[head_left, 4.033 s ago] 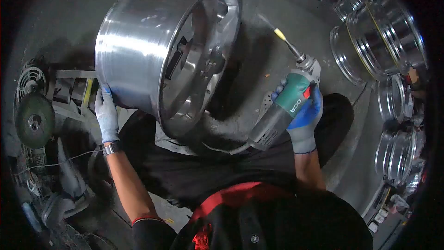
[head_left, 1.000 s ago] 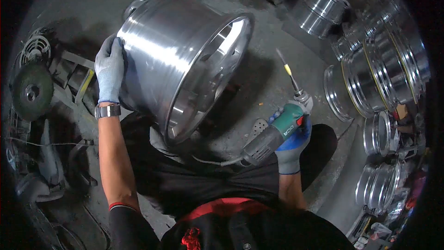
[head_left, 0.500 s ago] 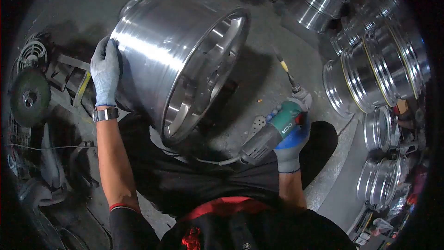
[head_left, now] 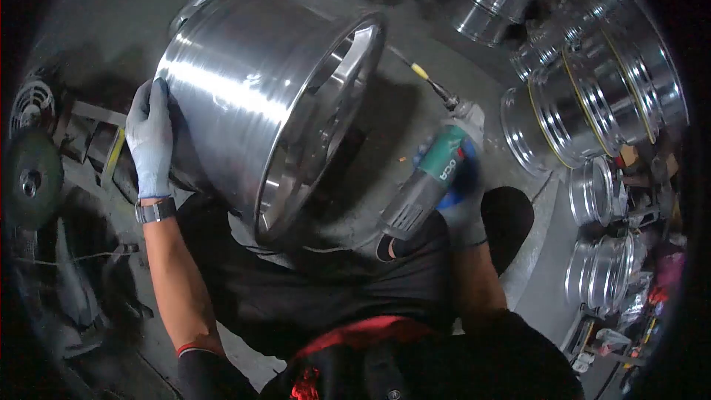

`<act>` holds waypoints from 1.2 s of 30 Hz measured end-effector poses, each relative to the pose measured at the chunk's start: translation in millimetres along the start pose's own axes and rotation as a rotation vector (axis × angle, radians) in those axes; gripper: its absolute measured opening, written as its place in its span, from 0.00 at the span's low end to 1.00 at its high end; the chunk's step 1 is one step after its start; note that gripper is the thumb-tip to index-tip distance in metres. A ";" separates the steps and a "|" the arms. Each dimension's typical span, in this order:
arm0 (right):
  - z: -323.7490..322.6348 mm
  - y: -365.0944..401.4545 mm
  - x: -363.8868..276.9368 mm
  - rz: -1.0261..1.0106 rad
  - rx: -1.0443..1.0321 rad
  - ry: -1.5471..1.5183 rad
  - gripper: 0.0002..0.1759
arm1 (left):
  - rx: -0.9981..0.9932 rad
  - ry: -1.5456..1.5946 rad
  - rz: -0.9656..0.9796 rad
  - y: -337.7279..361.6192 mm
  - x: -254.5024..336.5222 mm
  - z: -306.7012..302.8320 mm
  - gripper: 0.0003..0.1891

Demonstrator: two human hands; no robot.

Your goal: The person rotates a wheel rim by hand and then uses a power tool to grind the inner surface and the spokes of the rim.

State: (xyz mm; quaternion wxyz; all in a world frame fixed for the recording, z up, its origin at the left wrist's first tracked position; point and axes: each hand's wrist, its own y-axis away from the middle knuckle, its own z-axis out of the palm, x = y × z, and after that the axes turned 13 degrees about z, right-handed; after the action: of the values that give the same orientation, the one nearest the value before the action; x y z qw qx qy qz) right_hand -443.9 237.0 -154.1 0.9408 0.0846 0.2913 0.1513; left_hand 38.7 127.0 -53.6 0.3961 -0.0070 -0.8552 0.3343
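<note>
A large bare-metal wheel rim (head_left: 237,96) lies tilted in front of me, its spoked face toward the right. My left hand (head_left: 150,133), in a pale grey glove, holds the left side of its barrel, thumb and fingers against the metal. In my right hand (head_left: 461,185), gloved in blue and grey, is a green and grey angle grinder (head_left: 426,181). A thin shaft with a yellow band (head_left: 420,72) sticks out from the grinder's head toward the rim's open side, apart from it. The grinder's body partly hides my right fingers, which are blurred.
Polished rims (head_left: 585,104) line the right side, with another stack (head_left: 492,0) at the back. To the left stand a large dark disc (head_left: 33,178) and a metal frame (head_left: 92,133). The grinder's cable (head_left: 333,248) runs under the rim.
The grinder's shaft has swung left toward the rim's open side as my right hand turned. My left hand stays on the rim. The whole view has shifted slightly.
</note>
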 end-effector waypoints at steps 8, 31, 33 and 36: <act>48.6 -19.0 -66.6 -0.079 0.142 0.196 0.29 | -0.091 -0.124 0.077 -32.6 5.5 -2.6 0.26; 38.5 -80.1 -75.3 0.004 0.232 0.330 0.32 | -0.118 -0.105 0.065 -50.6 -34.8 50.4 0.24; 35.1 -82.5 -73.8 -0.024 0.135 0.373 0.30 | -0.136 -0.091 0.015 -51.1 -31.5 48.4 0.26; 36.1 -82.7 -68.6 0.000 0.190 0.302 0.30 | -0.151 -0.123 -0.015 -50.6 -29.1 47.8 0.28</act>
State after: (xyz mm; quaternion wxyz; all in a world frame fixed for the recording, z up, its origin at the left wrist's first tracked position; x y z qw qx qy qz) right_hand -457.5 133.7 -109.2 0.8742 0.1494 0.4422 0.1342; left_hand 38.8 52.6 -66.1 0.3436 -0.0101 -0.9007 0.2655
